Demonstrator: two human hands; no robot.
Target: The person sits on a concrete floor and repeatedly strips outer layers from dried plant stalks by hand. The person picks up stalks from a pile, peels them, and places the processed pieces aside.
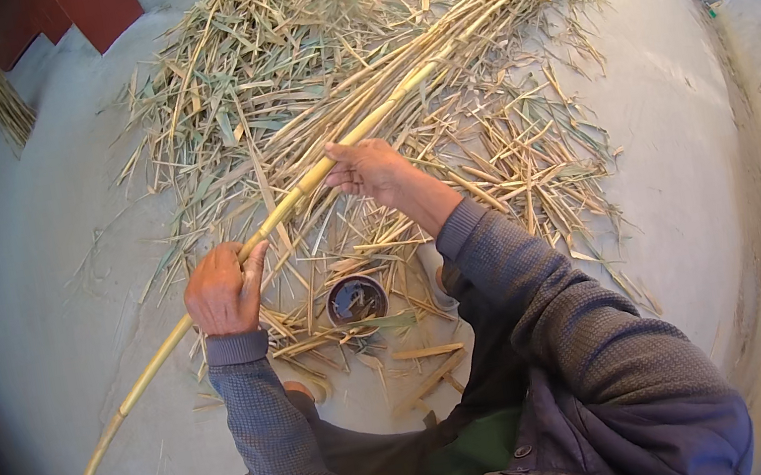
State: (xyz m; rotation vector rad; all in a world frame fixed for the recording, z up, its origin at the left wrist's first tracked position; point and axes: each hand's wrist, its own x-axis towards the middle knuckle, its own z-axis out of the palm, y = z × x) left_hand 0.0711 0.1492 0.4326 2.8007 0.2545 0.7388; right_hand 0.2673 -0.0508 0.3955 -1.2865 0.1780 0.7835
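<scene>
A long yellow jointed stalk (288, 204), like a reed or cane, runs diagonally from the lower left to the upper right. My left hand (222, 292) is wrapped around it, and the stalk's lower end sticks out past that hand and bends down. Farther up, my right hand (373, 169) holds the stalk between thumb and fingers, palm turned partly up. Beyond my hands lies a bundle of similar stalks (464, 16), overlapping the upper part of the held one. Below and between my hands, a dark round bowl (332, 312) contains dark, shiny liquid with small plant scraps.
Dry leaves (227, 89) are heaped beyond the bundle. Short stalk pieces (527, 167) litter the concrete floor (662, 115) at right. Wooden pieces (431, 382) lie between my legs. A brushy stalk bundle (5, 104) and a red panel (98, 13) stand upper left.
</scene>
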